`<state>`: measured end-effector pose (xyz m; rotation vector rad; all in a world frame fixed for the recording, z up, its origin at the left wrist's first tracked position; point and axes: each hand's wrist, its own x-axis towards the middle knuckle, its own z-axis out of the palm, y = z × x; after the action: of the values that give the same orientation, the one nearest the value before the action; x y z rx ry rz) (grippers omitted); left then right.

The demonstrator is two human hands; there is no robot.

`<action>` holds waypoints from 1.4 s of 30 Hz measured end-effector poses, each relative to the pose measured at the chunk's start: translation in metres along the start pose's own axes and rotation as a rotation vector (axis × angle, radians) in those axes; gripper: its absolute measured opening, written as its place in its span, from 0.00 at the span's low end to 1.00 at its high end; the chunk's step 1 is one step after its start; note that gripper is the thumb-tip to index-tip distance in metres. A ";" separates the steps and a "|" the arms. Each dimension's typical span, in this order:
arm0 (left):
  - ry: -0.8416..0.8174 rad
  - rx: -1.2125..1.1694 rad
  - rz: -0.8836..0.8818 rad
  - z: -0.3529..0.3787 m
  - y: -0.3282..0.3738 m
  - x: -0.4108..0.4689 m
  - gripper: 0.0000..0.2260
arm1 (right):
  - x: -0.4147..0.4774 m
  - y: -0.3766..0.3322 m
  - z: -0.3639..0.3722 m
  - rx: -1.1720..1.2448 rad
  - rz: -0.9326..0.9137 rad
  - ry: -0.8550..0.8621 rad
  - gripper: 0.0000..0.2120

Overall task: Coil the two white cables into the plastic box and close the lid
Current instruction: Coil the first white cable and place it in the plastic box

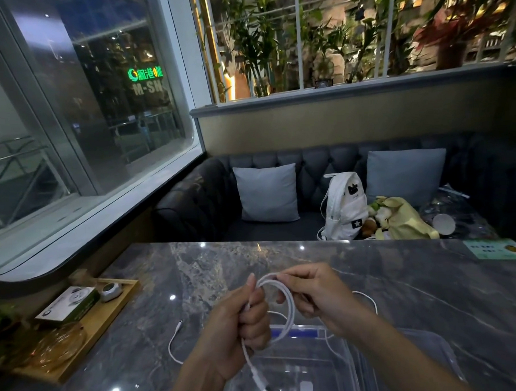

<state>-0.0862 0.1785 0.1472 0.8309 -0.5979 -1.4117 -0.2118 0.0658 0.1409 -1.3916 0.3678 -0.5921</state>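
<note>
- Left hand (245,318) is clamping the base of a white coil (282,307), fingers closed around the gathered loops; a tail with a plug is hanging down from the fist over the box (432,347).
- Right hand (319,296) is pinching the top of the coil, fingers closed on the strand, feeding the next loop.
- Coil is hanging in the air just above the box, which is sitting open on the bench (195,276) in front of the person.
- Second cable (176,340) is lying loose on the bench, left of the box, plug end pointing away; another white strand is arcing behind the right hand, owner unclear.
- Lid: cannot tell where it is.
- Risk, judged: loops are springing apart if either pinch is loosening before the coil is resting inside the box.
- Risk: hanging tail is catching on the box rim and dragging the coil open.
- Risk: strand trailing over the wall is blocking the lid later.
</note>
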 end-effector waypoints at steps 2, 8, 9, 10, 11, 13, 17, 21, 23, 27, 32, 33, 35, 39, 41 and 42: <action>0.065 -0.064 0.053 0.001 0.003 0.001 0.17 | 0.000 0.004 -0.004 -0.054 0.021 0.039 0.09; 0.090 -0.059 0.059 -0.001 0.013 -0.004 0.18 | -0.010 0.002 -0.011 -0.246 0.031 -0.119 0.12; 0.100 -0.044 0.067 0.000 0.012 -0.003 0.18 | -0.010 0.000 -0.010 -0.226 0.022 -0.152 0.15; 0.122 -0.031 0.078 0.001 0.011 -0.001 0.18 | -0.010 -0.001 -0.008 -0.165 0.006 -0.185 0.18; 0.151 -0.019 0.093 0.003 0.010 0.001 0.17 | -0.009 -0.002 -0.006 -0.065 -0.009 -0.218 0.20; 0.205 0.009 0.134 0.004 0.008 0.005 0.17 | -0.009 -0.005 -0.003 0.070 -0.015 -0.241 0.21; 0.299 0.037 0.204 0.006 0.005 0.009 0.19 | -0.009 -0.002 0.007 -0.106 0.030 -0.118 0.18; 0.365 -0.071 0.303 0.012 0.000 0.017 0.22 | -0.007 0.001 0.017 -0.128 -0.005 -0.006 0.13; 0.366 -0.117 0.322 0.016 -0.001 0.020 0.23 | -0.004 -0.001 0.016 -0.086 0.002 0.023 0.14; 0.326 -0.108 0.308 0.017 -0.003 0.024 0.21 | -0.004 -0.001 0.011 -0.032 0.010 0.056 0.15; 0.215 -0.122 0.195 0.009 -0.002 0.025 0.17 | -0.005 0.004 0.008 -0.090 0.021 0.058 0.16; 0.174 -0.130 0.144 0.006 0.000 0.025 0.16 | -0.005 0.003 0.007 -0.110 0.029 0.045 0.16; 0.104 -0.075 0.029 -0.003 0.006 0.021 0.16 | -0.004 0.000 0.001 -0.107 0.066 0.016 0.16; 0.007 0.154 -0.170 -0.023 0.018 0.017 0.24 | -0.001 -0.001 -0.005 -0.176 0.141 -0.077 0.16; -0.044 0.249 -0.194 -0.029 0.022 0.016 0.21 | 0.001 0.001 -0.004 -0.211 0.156 -0.104 0.16; -0.059 0.296 -0.185 -0.031 0.024 0.016 0.18 | 0.002 0.001 -0.003 -0.224 0.161 -0.114 0.15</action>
<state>-0.0458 0.1664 0.1461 1.1044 -0.8047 -1.5412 -0.2119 0.0625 0.1391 -1.5853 0.4607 -0.3451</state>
